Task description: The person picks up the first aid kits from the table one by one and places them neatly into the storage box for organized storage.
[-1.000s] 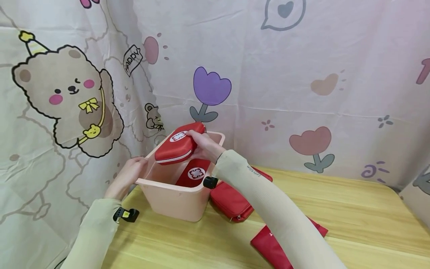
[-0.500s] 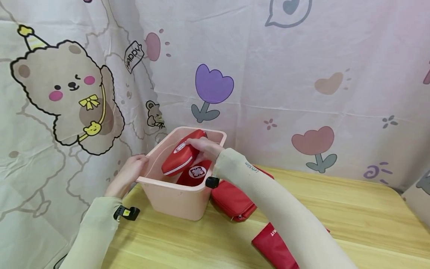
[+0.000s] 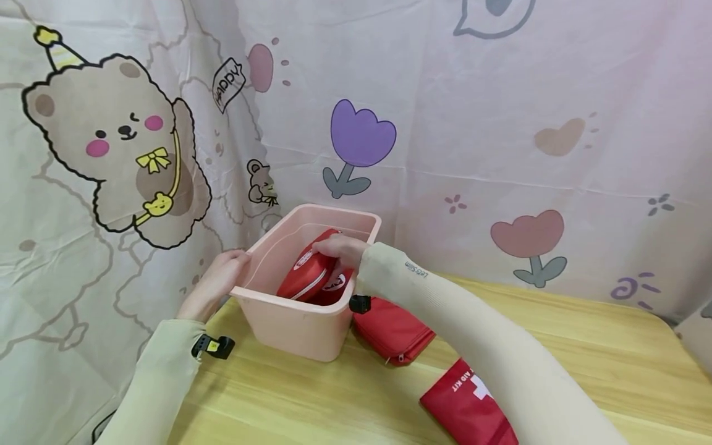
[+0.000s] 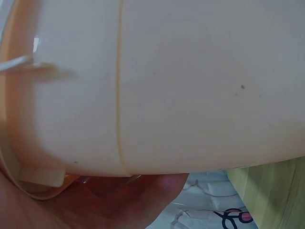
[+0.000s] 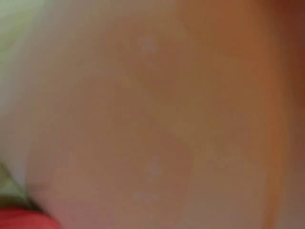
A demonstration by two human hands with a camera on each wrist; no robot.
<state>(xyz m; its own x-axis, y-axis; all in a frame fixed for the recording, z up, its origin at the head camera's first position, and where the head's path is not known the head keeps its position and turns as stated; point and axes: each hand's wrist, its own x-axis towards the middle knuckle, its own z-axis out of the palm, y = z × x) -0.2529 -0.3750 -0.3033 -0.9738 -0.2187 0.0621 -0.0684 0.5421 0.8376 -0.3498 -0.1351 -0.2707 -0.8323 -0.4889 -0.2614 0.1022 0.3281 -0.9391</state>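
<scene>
A pink plastic bin [image 3: 295, 330] stands on the wooden table. My left hand [image 3: 219, 278] grips its left rim; in the left wrist view, fingers [image 4: 157, 195] curl along the bin's outer wall. My right hand [image 3: 343, 248] reaches over the right rim and holds a red zippered first-aid case [image 3: 303, 277], tilted, inside the bin. Under it lies another red case [image 3: 334, 295] with a white round emblem, mostly covered. The right wrist view is blurred by a close surface, and most of the right fingers are hidden.
A red zippered pouch [image 3: 389, 330] lies against the bin's right side, partly under my right forearm. Nearer the front, a flat red first-aid kit pouch [image 3: 467, 402] is partly covered by the sleeve. A printed curtain [image 3: 445, 123] hangs behind the table [image 3: 584, 346].
My right hand has lowered the red case from above the rim down into the bin, and the case has tilted more. The left hand stays on the rim.
</scene>
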